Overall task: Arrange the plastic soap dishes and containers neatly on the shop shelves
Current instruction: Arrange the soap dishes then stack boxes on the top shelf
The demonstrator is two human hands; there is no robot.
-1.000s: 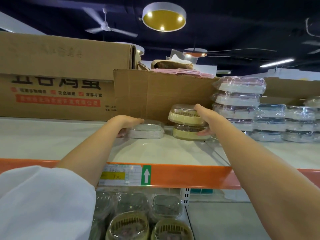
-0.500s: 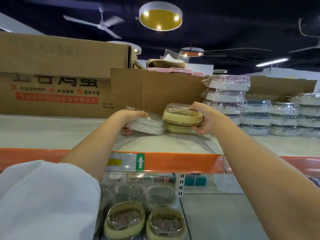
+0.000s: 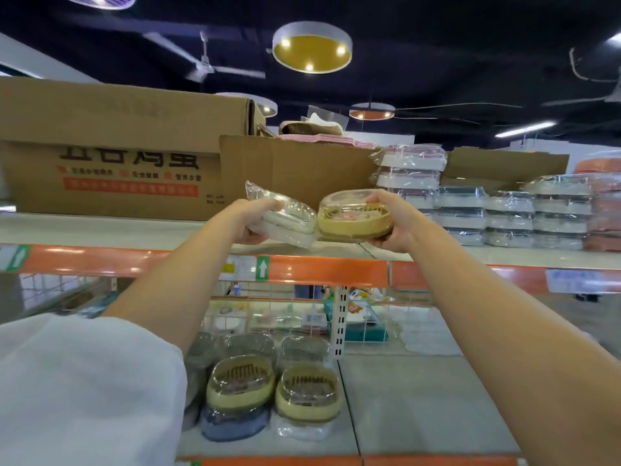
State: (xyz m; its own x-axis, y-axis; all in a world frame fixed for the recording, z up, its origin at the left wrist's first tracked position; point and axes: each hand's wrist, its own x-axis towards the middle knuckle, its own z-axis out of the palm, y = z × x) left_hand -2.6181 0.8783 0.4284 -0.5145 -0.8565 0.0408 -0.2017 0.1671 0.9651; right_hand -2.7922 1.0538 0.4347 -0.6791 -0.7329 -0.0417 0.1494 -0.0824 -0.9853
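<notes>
Shop interior with a dark ceiling, round ceiling lamps [image 3: 312, 48] and a ceiling fan [image 3: 204, 63] across the top of the frame. Centre: an upper shelf [image 3: 100, 230] with a pale deck and an orange front rail [image 3: 322, 271] bearing a price label with a green arrow. At upper left on this shelf stands a large cardboard box [image 3: 111, 153] printed with red and black characters; a smaller open carton [image 3: 295, 164] stands just right of it. At right of centre, stacks of wrapped white soap dishes [image 3: 504, 210] fill the shelf in several columns — the tallest column nearest the carton.

In front of the carton, raised clear of the shelf deck, both hands hold goods. The left hand [image 3: 255, 216] grips a white soap dish in clear wrap [image 3: 285, 218], tilted down toward the right, fingers over its top and thumb beneath. The right hand [image 3: 393, 220] grips a beige soap dish with a clear lid [image 3: 354, 215], held nearly level, fingers curled over the far rim and thumb under the base. The two dishes touch edge to edge at the centre of the frame.

Lower centre: on the lower shelf [image 3: 420, 405], two beige slatted soap dishes [image 3: 274, 391] stand side by side at the front on wrapped items, with grey lidded ones behind. A white sleeve [image 3: 84, 391] covers the lower left corner.
</notes>
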